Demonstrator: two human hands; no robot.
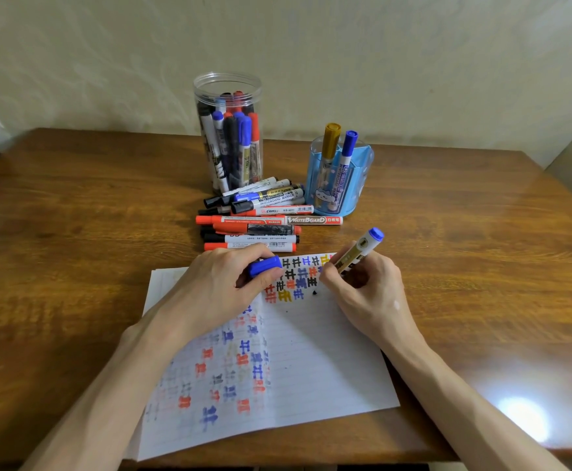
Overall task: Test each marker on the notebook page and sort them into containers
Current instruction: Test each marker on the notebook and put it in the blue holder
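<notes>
The right hand (363,287), centre right of the frame, is curled around a marker (356,251). Fingers and thumb pinch the lower barrel, and its blue end points up and to the right. The tip is hidden behind the fingers, so I cannot tell whether it touches the page (329,351). The left hand (223,283), just left of centre, is closed on the blue cap (264,265) and seems to rest on the upper left of the page. The page lies in the lower middle of the frame on the table (74,232), and rows of coloured test marks fill its upper edge. The marker is over the right end of those rows. As I judge the risks, the left hand lies beside marks that may be wet, and a slide of the palm would smear them. The rows are crowded, so a new stroke laid over an old one would make a faint marker hard to judge. The thin page could creep or wrinkle if the left hand lifts during a stroke. If the cap slips, it could roll into the pile (257,219) of loose markers just above the page. Behind the pile stand the jar (228,130), upper centre, and the cup (339,178) to its right, which holds two markers. A careless reach over the pile could knock either one, or drop the marker into the wrong one.
</notes>
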